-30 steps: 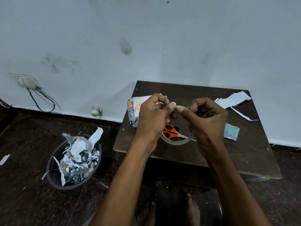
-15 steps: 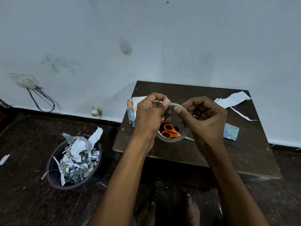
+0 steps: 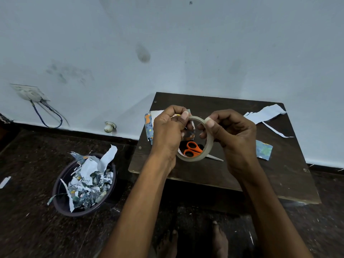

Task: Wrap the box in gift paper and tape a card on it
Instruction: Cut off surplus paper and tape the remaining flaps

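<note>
Filling most of the view is a pale blue wall (image 3: 167,43), with a dark speckled floor (image 3: 28,229) below it. Against the wall stands a low dark wooden desk (image 3: 279,179). Left of the desk, on the floor, sits a dark round bin (image 3: 61,205) heaped with torn gift-paper scraps. Over the desk's middle the left hand (image 3: 167,133) and right hand (image 3: 236,133) meet on a tape roll (image 3: 201,157), held upright and clear of the desktop (it is a thin, pale ring). The left hand grasps the roll's left side with curled fingers, thumb on the top rim; the right hand pinches the top right of the ring between thumb and fingers. The wrapped box (image 3: 149,127), in blue patterned paper, lies on the desk behind the left hand, mostly hidden by it; a white card (image 3: 157,114) seems to rest on top, though only a corner shows. White paper strips (image 3: 266,114) lie at the desk's far right corner, and a small blue paper offcut (image 3: 264,149) lies near the right wrist. Orange-handled scissors (image 3: 191,148) rest on the desk, seen through the ring.
</note>
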A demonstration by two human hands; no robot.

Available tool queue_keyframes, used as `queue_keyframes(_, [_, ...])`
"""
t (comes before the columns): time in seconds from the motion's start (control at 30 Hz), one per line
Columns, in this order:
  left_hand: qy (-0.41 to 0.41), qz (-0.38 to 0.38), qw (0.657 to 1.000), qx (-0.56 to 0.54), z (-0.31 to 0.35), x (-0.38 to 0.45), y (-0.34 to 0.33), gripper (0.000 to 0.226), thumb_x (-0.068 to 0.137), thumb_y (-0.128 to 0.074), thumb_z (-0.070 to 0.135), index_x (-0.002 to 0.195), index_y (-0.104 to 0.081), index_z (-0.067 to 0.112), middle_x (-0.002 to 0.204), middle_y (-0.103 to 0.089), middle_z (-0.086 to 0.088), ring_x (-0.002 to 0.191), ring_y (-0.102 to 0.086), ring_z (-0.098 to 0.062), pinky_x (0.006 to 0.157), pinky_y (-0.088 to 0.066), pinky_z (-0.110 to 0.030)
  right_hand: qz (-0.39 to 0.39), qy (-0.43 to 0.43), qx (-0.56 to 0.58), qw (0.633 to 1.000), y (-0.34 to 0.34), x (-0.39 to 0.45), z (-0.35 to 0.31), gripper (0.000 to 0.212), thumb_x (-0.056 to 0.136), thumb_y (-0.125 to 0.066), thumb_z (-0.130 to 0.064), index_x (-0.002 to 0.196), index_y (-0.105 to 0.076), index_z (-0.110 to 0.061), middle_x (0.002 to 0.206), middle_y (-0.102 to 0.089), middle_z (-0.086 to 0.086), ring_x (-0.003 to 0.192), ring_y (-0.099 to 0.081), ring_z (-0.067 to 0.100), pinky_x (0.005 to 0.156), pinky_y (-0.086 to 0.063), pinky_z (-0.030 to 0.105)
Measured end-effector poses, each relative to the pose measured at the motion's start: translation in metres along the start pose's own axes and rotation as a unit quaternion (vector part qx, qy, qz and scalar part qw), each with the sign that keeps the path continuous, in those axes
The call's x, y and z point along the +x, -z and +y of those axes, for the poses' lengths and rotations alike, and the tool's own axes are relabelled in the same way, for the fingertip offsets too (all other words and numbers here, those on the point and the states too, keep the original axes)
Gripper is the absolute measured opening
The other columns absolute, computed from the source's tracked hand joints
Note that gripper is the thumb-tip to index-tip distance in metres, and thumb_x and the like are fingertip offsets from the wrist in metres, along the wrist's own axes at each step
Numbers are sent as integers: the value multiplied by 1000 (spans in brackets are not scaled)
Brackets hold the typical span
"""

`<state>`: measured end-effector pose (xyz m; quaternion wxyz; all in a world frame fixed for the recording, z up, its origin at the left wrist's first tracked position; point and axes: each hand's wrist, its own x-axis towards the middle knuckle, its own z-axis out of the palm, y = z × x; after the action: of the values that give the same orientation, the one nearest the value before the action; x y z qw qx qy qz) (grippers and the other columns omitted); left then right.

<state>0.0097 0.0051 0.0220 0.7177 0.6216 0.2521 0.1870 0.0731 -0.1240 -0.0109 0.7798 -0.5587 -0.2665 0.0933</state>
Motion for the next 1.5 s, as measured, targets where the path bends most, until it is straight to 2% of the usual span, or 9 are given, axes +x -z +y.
queue_keyframes(0.3, [-14, 14, 1000, 1, -3, 0, -1, 17, 104, -50, 4, 91, -60, 7, 67, -54, -8, 45, -48, -1, 46, -41, -12, 10, -32, -6, 999, -2, 1, 3, 13, 90, -72, -10, 82, -72, -21, 79, -72, 7, 72, -71, 31, 63, -57, 34])
queue_keyframes(0.43, [-13, 17, 1000, -7, -4, 1, -1, 20, 104, -50, 4, 87, -60, 9, 65, -54, -7, 47, -50, -1, 47, -44, -14, 7, -32, -18, 999, -3, 2, 4, 18, 90, -67, -13, 78, -71, -25, 80, -67, 18, 73, -67, 30, 64, -57, 37])
queue_keyframes(0.6, [-29, 14, 999, -6, -3, 1, 1, 21, 104, -51, 5, 85, -59, 11, 63, -57, -5, 45, -46, 0, 46, -36, -13, 7, -58, 43, 997, -4, 1, 3, 5, 91, -70, -14, 93, -67, -9, 83, -73, 8, 74, -71, 20, 67, -57, 29])
queue_keyframes(0.73, [-41, 10, 998, -45, -2, 3, 4, 21, 99, -52, -1, 84, -60, 10, 61, -59, -2, 52, -43, -8, 51, -34, -20, -14, -83, 92, 992, 5, 3, 1, 29, 84, -74, -11, 111, -67, -3, 89, -75, 15, 77, -70, 25, 73, -56, 29])
queue_keyframes(0.83, [-27, -12, 998, -56, -1, 1, 5, 16, 96, -50, 1, 84, -58, 7, 57, -57, -4, 49, -45, -10, 47, -37, -18, -28, -78, 55, 995, 11, 4, 0, 32, 80, -73, -4, 112, -66, -4, 85, -76, 9, 78, -72, 20, 75, -56, 26])
queue_keyframes(0.97, [-39, -74, 996, 23, -4, -1, 5, 13, 97, -58, 9, 85, -60, 4, 56, -51, -7, 49, -46, -11, 48, -37, -19, -34, -54, -8, 998, 16, 6, -2, 27, 79, -74, -3, 105, -66, -5, 86, -78, 5, 81, -72, 15, 75, -55, 23])
queue_keyframes(1.07, [-48, -86, 993, 63, -7, 1, 5, 14, 93, -62, -1, 81, -60, 5, 55, -54, -5, 49, -48, -10, 49, -40, -19, -39, -22, -73, 996, 22, 6, 0, 22, 82, -77, 4, 98, -69, -9, 98, -79, 8, 95, -75, 23, 82, -58, 32])
queue_keyframes(1.17, [-64, -78, 993, 58, -7, 3, 6, 15, 91, -64, -6, 80, -60, 4, 58, -60, -7, 51, -55, -10, 52, -45, -19, 7, 6, -119, 993, 23, 6, 3, 22, 76, -82, -8, 95, -72, -13, 107, -76, 8, 100, -73, 26, 87, -59, 42])
queue_keyframes(1.5, [-110, -56, 992, 19, -9, 1, -1, 26, 86, -65, -16, 73, -58, 6, 71, -69, -10, 63, -70, -18, 63, -58, -26, 95, 92, -206, 970, 11, 3, 9, 10, 83, -82, -8, 92, -78, -7, 97, -74, 8, 93, -73, 21, 79, -59, 41])
